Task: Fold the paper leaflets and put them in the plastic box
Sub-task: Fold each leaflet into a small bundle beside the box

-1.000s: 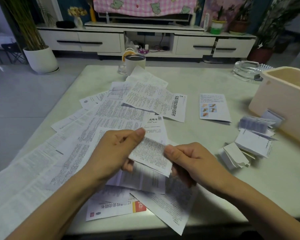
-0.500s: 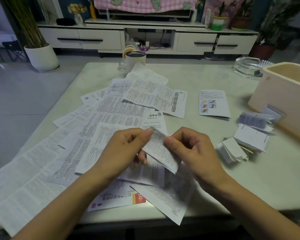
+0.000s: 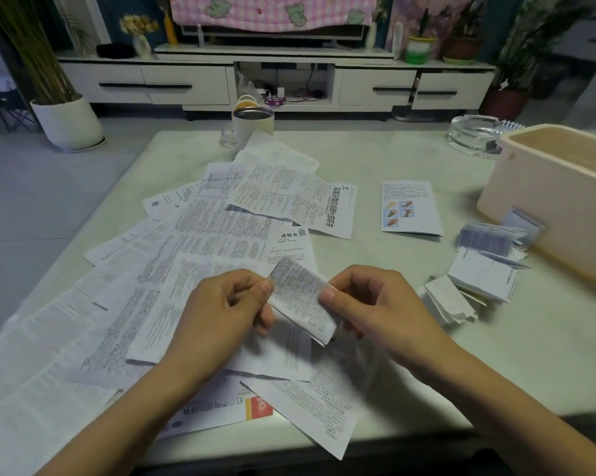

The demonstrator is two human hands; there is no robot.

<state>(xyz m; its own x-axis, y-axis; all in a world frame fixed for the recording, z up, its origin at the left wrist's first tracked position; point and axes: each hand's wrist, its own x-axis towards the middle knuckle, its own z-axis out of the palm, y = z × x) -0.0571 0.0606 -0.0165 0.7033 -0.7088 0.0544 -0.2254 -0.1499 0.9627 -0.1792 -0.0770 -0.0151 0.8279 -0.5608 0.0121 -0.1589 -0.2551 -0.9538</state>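
A small folded leaflet (image 3: pixel 301 297) of printed white paper is held above the table between both hands. My left hand (image 3: pixel 221 314) pinches its left edge with thumb and fingers; my right hand (image 3: pixel 372 310) pinches its right edge. Under and left of my hands lie several unfolded leaflets (image 3: pixel 200 242) spread over the table. A pile of folded leaflets (image 3: pixel 478 273) sits on the table to the right, beside the cream plastic box (image 3: pixel 543 214), which stands open at the far right.
A colour-printed leaflet (image 3: pixel 408 209) lies alone mid-table. At the far edge stand a white cup (image 3: pixel 253 125) and a glass ashtray (image 3: pixel 475 132). Beyond the pale table (image 3: pixel 385 159) are a TV cabinet and potted plants.
The leaflet in my hands has been folded smaller, and my two hands have come closer together on it. The camera has tilted slightly.
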